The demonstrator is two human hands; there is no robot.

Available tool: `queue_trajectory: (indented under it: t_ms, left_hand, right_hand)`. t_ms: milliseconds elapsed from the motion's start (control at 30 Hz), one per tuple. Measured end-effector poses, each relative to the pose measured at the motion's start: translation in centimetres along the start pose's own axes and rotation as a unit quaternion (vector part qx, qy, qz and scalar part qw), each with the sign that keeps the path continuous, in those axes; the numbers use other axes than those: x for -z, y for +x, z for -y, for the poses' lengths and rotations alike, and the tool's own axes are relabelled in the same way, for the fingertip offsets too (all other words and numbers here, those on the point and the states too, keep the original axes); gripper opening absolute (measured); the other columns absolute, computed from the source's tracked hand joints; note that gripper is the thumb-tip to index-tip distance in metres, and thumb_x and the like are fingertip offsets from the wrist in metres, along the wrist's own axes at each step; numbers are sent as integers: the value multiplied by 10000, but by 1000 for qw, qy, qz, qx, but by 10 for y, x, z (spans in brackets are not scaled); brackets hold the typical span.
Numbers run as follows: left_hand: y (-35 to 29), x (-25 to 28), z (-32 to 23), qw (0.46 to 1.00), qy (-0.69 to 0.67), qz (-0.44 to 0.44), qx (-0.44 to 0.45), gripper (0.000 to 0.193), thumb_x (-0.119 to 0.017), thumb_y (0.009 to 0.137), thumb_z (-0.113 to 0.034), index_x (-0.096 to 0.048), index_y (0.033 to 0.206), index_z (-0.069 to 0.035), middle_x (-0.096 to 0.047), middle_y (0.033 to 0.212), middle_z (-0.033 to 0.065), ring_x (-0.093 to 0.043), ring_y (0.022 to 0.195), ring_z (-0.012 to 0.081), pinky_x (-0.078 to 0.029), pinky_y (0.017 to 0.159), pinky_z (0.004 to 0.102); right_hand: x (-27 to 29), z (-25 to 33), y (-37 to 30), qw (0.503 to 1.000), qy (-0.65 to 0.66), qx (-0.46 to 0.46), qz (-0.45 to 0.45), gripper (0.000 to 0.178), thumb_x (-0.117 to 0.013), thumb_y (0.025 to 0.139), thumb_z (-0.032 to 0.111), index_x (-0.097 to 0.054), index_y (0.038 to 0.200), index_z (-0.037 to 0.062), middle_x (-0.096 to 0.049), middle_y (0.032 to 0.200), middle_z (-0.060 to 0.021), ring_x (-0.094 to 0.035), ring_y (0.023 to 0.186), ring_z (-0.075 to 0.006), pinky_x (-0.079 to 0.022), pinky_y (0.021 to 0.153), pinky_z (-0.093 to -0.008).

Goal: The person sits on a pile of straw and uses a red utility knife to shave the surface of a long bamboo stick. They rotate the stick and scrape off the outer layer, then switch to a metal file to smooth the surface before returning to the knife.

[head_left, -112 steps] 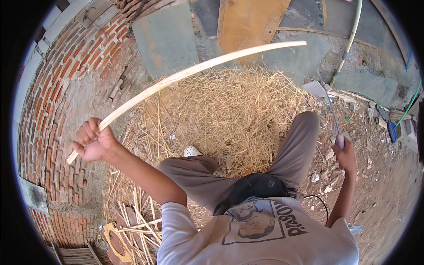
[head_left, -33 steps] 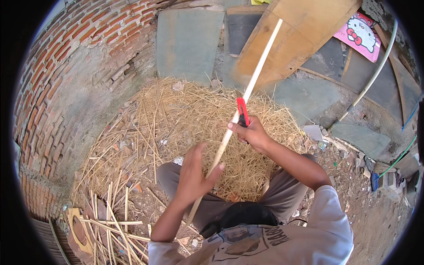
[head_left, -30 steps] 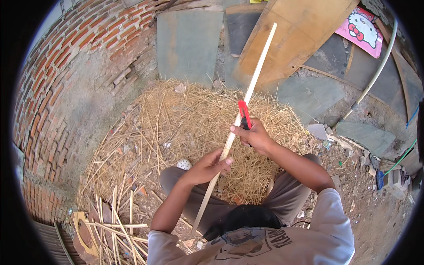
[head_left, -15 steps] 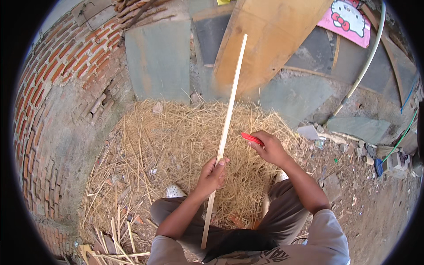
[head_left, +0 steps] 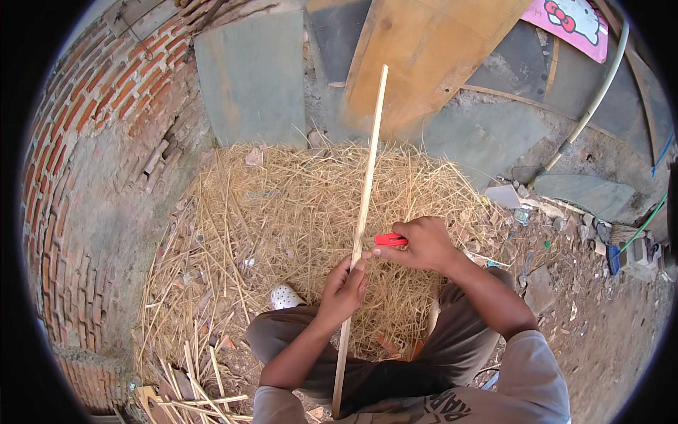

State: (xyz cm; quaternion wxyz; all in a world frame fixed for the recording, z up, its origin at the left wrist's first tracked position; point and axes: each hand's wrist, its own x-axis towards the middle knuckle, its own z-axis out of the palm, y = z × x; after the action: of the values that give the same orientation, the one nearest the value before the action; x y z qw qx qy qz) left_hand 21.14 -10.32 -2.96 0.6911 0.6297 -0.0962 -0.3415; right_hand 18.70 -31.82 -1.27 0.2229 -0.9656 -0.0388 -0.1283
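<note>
My left hand (head_left: 342, 291) is closed around a long, pale wooden strip (head_left: 369, 166), which looks like split bamboo. The strip stands nearly upright in the picture, its far end over the leaning boards and its lower end against my lap. In my right hand (head_left: 426, 244) is a red utility knife (head_left: 391, 239), its handle gripped between thumb and fingers. The knife's front end is close beside the strip, just above my left hand. Its blade is too small to make out, and I cannot tell whether it touches the strip.
Thin shavings (head_left: 304, 205) cover the ground before me in a thick heap. More cut strips (head_left: 201, 392) lie at the lower left. A worn brick wall (head_left: 78, 191) rises on the left. Boards (head_left: 251, 81) lean at the back; rubble and a blue brush (head_left: 613, 260) are on the right.
My right hand has brought the red knife left and slightly down, close to the strip. My left hand still grips the strip, which sits a little lower in the picture. The whole view has shifted slightly.
</note>
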Motion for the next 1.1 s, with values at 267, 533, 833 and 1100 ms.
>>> queue_trajectory:
  t_ms: [267,533,833,1100]
  left_hand:
    - [-5,-2,-2,999,21,10,-32,236,-451,1025,-159,-554,1212,-60,-420,644,-55,-353,552,20,-303,498,206]
    - [-11,0,7,985,142,-3,-99,202,-479,1009,-153,-560,1161,-45,-458,655,-39,-389,560,25,-310,491,222]
    - [-21,-1,12,995,87,33,-28,255,-474,1001,-103,-548,1241,-56,-406,665,-80,-342,549,14,-287,488,207]
    - [-20,0,15,999,41,25,-8,241,-456,1011,-123,-544,1228,-71,-396,656,-83,-347,534,1,-290,474,196]
  right_hand:
    - [-20,11,2,998,-50,33,11,613,-630,762,688,-570,572,108,-545,488,-99,-551,437,-310,-429,470,-402]
    - [-30,6,-6,998,-22,62,7,630,-610,765,707,-558,545,119,-514,457,-87,-525,406,-296,-401,440,-395]
    - [-27,-10,7,998,-63,5,-29,675,-547,791,746,-616,551,120,-502,422,-79,-533,368,-239,-410,398,-365]
    - [-45,0,-19,998,-18,55,-21,677,-571,764,754,-577,528,119,-518,448,-81,-527,385,-255,-411,417,-381]
